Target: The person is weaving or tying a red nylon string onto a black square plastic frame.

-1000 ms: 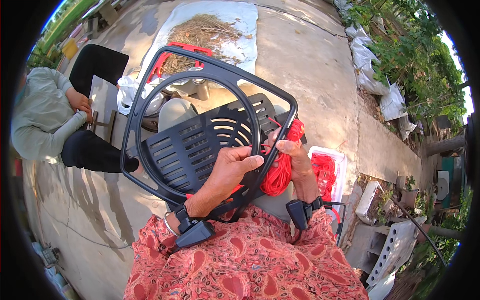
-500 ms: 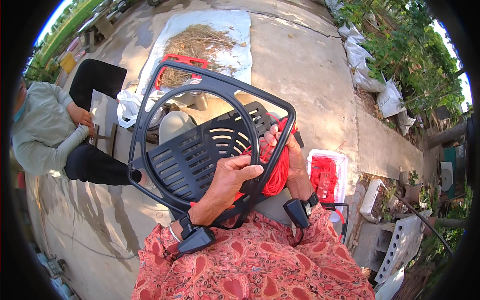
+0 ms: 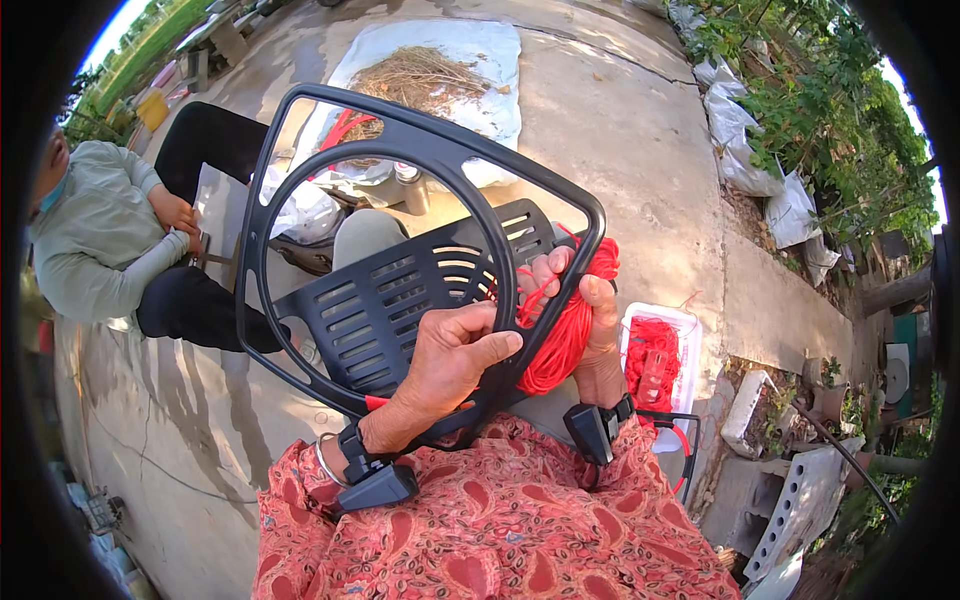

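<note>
Over my lap stands a black frame [image 3: 447, 150] with rounded corners and a large ring inside it. Behind the ring lies a black slotted panel [image 3: 405, 270]; whether the two are joined I cannot tell. My left hand [image 3: 445, 365] closes on the lower right part of the ring, thumb on top. A thick bundle of red cord [image 3: 562, 350] rests against my right hand [image 3: 597, 330], which curls around the frame's right bar and keeps the bundle there. Some red strands pass between the ring and the bar. A short red wrap shows on the lower bar beside my left wrist.
A white tub [image 3: 692, 365] of red cord stands at my right. To the left sits another person [image 3: 95, 235], hands together. Ahead, dried stalks [image 3: 425, 80] lie on a white sheet [image 3: 500, 110], with a metal flask [image 3: 414, 192] nearer. White sacks [image 3: 735, 140] line the right edge.
The frame has shifted slightly up and left in the picture, with both hands still on it. My right hand and the cord bundle have moved a little to the right.
</note>
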{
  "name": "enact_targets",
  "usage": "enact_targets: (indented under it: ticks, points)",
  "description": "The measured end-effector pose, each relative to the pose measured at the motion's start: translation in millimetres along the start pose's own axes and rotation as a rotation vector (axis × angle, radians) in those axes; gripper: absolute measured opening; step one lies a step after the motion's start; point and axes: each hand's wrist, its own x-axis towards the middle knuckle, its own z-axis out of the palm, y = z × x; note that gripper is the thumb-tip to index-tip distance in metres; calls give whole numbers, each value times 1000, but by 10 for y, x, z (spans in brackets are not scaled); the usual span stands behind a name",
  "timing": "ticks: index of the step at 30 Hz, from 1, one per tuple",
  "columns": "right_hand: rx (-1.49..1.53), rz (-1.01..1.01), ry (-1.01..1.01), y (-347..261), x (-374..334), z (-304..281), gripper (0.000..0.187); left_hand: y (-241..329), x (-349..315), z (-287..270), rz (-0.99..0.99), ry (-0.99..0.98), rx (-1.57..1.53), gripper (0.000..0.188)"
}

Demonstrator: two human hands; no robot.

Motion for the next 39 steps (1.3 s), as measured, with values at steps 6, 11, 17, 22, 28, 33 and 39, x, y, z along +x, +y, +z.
enact_targets:
  ticks: [6,11,17,22,28,33,39]
  points:
    - [-63,-2,-40,61,-61,-183,21,54,9,-134,-175,-99,-45,9]
    - [-57,54,42,118,-126,-193,20,-56,-48,-148,-233,-61,-132,8]
    - [-27,102,-32,31,-115,-162,17,-5,-3,-92,-331,-37,-283,10]
    - [-180,111,58,-64,-193,-192,25,-14,24,-138,-365,-51,-268,12]
    - [-582,85,324,-250,-209,-122,39,-60,81,-154,-372,-16,-259,12]
    - [-703,80,454,-345,-213,-255,38,-123,79,-183,-365,18,-271,12]
    - [-889,97,484,-344,-265,-101,38,-7,9,-178,-346,37,-290,11]
